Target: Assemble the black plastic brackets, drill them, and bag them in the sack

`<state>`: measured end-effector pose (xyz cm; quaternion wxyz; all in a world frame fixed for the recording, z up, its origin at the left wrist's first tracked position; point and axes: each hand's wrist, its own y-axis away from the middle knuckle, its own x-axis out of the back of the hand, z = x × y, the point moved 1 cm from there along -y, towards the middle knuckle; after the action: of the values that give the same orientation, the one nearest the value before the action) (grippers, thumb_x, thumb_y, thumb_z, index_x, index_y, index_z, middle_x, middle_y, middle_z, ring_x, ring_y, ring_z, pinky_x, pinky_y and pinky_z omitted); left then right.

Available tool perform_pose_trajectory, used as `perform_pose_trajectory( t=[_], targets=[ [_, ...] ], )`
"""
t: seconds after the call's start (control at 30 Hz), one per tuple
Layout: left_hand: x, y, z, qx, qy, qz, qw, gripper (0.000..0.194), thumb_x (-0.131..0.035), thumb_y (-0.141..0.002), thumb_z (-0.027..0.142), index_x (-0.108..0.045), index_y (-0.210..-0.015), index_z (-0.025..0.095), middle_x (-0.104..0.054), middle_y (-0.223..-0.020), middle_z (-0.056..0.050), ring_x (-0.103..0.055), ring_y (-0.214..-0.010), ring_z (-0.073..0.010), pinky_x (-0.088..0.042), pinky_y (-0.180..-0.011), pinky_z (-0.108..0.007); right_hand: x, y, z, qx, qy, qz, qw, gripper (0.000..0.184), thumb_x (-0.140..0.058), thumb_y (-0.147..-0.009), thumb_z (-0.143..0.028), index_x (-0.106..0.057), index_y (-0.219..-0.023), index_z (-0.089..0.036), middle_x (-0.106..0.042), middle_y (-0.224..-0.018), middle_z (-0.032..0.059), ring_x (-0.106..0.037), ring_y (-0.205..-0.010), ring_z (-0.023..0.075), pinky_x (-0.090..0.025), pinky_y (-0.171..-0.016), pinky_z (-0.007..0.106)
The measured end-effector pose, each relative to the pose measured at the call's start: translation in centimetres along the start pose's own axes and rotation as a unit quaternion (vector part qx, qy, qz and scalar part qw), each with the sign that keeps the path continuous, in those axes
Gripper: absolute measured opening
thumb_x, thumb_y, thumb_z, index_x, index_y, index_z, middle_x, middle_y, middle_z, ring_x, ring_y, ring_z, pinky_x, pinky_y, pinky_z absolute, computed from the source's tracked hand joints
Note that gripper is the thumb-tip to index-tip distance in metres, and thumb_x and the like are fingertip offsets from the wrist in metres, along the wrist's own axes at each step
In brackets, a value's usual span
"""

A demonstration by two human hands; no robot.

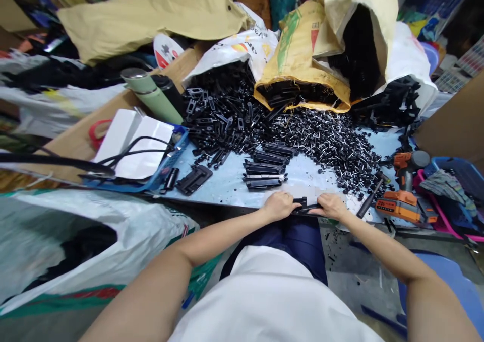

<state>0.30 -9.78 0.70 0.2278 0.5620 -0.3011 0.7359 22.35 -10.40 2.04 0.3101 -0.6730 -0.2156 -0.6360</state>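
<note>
At the table's front edge my left hand and my right hand are closed on a small black plastic part, one at each end. Its exact kind is too small to make out. Just beyond my left hand lies a row of long black plastic pieces, stacked in bundles. Further back, a heap of small black pieces with shiny metal pins spreads to the right. Flat black slotted parts are piled to its left.
To the right lie a hammer and an orange cordless drill beside a pink basket. A blue tray and a green flask stand left. Open sacks line the back. A large white sack fills the lower left.
</note>
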Motion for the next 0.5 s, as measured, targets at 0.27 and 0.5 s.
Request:
perform_pose_trajectory(
  t=[0.27, 0.5],
  targets=[
    [7.7, 5.7, 2.8, -0.141, 0.382, 0.196, 0.892, 0.058, -0.008, -0.095, 0.042, -0.049, -0.061, 0.018, -0.051, -0.049, 0.0, -0.047, -0.046, -0.0101, -0.039, -0.049, -0.023, 7.5, -2.6, -9.5, 0.186, -0.489, 0.142, 0.84, 0.043, -0.024, -0.096, -0.042, -0.046, -0.065, -0.02, -0.045, -0.05, -0.0013, -0.043, -0.045, 0.0107, -0.033, -0.046, 0.024],
    [4.8, 6.4, 3.4, -0.117, 0.252, 0.364, 0.889, 0.066, -0.005, -0.092, 0.052, -0.056, -0.108, 0.014, -0.066, -0.083, -0.011, -0.062, -0.082, -0.0183, -0.051, -0.068, -0.03, -0.7, -7.5, -13.3, -0.137, -0.5, 0.44, 0.733, 0.034, -0.023, -0.09, -0.048, -0.044, -0.108, -0.027, -0.049, -0.113, 0.007, -0.052, -0.104, 0.0198, -0.044, -0.086, 0.042]
  ],
)
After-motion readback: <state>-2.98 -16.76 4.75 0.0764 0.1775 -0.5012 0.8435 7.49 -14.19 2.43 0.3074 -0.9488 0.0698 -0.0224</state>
